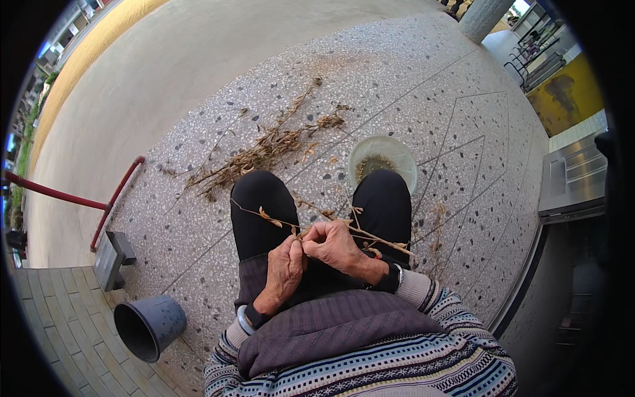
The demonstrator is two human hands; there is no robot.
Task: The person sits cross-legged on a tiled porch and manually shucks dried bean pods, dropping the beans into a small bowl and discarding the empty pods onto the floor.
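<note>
Over my lap lies a dry branched plant stalk with several brown pods along it. My left hand pinches a pod at the stalk between thumb and fingertips. Touching the same spot, my right hand has its thumb and forefinger closed on the pod and stem; its other fingers are curled. Beyond my right knee stands a pale green plastic basin holding some small tan seeds or pods. A heap of dried pod-bearing stalks lies on the floor beyond my left knee.
A grey plastic bucket lies on its side at lower left, near a small grey stool and a red pipe. Dry sprigs lie right of my knee. A metal door panel and a round pillar stand at right.
</note>
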